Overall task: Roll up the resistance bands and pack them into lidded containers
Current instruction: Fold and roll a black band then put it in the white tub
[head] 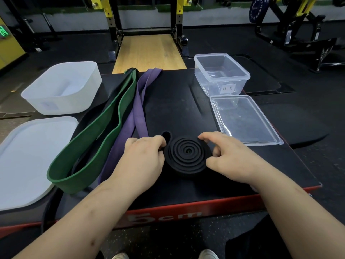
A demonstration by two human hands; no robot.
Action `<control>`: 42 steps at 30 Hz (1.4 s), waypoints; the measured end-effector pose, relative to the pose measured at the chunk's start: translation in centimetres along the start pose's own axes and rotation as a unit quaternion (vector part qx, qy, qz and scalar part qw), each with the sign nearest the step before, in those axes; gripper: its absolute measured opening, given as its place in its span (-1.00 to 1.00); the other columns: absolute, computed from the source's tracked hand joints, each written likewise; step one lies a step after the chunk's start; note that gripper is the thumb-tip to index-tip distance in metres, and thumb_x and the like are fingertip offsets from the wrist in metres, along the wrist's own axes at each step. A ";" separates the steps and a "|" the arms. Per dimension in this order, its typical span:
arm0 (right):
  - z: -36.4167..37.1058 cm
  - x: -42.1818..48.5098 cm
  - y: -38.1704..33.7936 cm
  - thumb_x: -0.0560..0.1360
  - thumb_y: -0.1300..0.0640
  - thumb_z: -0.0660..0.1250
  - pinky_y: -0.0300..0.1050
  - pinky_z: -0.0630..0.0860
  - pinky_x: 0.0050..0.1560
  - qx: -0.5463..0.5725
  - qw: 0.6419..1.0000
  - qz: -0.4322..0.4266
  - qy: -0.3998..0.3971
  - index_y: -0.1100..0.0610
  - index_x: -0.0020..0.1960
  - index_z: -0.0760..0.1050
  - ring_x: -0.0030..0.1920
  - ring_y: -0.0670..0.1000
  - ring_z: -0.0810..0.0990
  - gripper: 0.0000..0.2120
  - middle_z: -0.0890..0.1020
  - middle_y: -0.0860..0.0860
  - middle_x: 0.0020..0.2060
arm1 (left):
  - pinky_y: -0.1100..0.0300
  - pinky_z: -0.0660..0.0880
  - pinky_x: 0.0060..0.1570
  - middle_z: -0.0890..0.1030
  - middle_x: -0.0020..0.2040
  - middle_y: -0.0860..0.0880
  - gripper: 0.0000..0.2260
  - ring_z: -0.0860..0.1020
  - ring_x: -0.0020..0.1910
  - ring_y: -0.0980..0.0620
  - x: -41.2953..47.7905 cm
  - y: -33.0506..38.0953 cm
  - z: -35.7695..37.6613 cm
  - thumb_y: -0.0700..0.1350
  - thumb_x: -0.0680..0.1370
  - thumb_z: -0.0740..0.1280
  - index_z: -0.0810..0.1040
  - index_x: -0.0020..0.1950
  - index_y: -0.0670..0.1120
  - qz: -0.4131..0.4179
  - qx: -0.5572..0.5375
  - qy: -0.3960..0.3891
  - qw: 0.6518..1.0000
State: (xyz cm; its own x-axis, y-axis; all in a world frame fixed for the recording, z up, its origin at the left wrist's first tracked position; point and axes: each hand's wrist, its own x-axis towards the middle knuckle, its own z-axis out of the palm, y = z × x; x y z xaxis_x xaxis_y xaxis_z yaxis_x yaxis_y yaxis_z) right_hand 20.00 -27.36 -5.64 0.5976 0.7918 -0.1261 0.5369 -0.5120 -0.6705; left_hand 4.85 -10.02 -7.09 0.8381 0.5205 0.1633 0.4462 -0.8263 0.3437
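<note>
A black resistance band (187, 156) lies rolled into a flat spiral coil near the front of the black platform (177, 101). My left hand (143, 156) grips the coil's left edge with curled fingers. My right hand (226, 154) pinches its right edge between thumb and fingers. A green band (97, 131) and a purple band (138, 109) lie unrolled to the left, running away from me. A clear container (221, 73) stands open at the back right, with its clear lid (244, 120) flat in front of it.
A white translucent tub (61, 88) sits at the back left, and its white lid (29, 157) lies nearer me. Another black band (49, 208) hangs over the platform's front left edge. Gym racks and a wooden lifting strip stand behind. My shoes show at the bottom.
</note>
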 end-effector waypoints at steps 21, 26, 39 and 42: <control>-0.3 -0.7 0.3 0.32 0.00 0.61 -0.37 0.40 0.15 -0.044 0.993 -0.078 -0.080 -0.30 0.43 0.31 0.20 -0.38 0.43 -0.20 0.44 -0.35 0.26 | 0.05 -0.07 0.56 0.17 0.56 0.17 0.07 0.02 0.52 0.26 -0.6 0.8 -0.8 0.45 0.27 0.45 0.05 0.63 0.10 0.096 -0.018 -0.165 0.981; 0.0 0.0 -0.8 0.35 0.18 0.54 -0.43 -0.01 0.52 -0.066 0.972 -0.117 -0.192 -0.27 0.65 -0.17 0.54 -0.41 -0.04 0.17 0.02 -0.34 0.58 | 0.05 -0.05 0.54 0.31 0.40 0.26 -0.07 0.20 0.46 0.25 -0.7 0.6 -1.0 0.41 0.23 0.48 0.16 0.49 0.20 0.122 -0.047 -0.156 0.979; 1.0 -0.6 -1.4 0.27 -0.28 0.61 -0.19 0.09 0.56 -0.170 0.964 -0.150 -0.137 -0.16 0.65 -0.02 0.59 -0.11 0.05 0.17 0.08 -0.23 0.60 | -0.02 0.02 0.54 0.38 0.35 0.29 -0.14 0.27 0.43 0.25 -2.7 0.1 -1.1 0.56 0.24 0.35 0.26 0.42 0.20 0.102 0.005 -0.093 0.990; 1.2 -0.4 -1.4 0.20 -0.37 0.59 -0.06 0.20 0.56 -0.176 0.966 -0.157 -0.108 -0.17 0.63 0.06 0.56 -0.05 0.18 0.16 0.22 -0.22 0.56 | 0.05 -0.04 0.56 0.28 0.48 0.25 -0.09 0.10 0.44 0.26 -3.1 -0.2 -1.4 0.53 0.30 0.37 0.20 0.53 0.18 0.110 0.013 -0.106 0.988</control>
State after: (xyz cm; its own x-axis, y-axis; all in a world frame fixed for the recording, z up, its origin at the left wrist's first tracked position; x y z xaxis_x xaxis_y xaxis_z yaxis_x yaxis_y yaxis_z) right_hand 18.30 -26.56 -5.57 0.2546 0.9579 -0.1329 0.8630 -0.2871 -0.4157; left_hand 1.72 -11.16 -6.33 0.9617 0.2723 0.0327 0.2508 -0.9214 0.2968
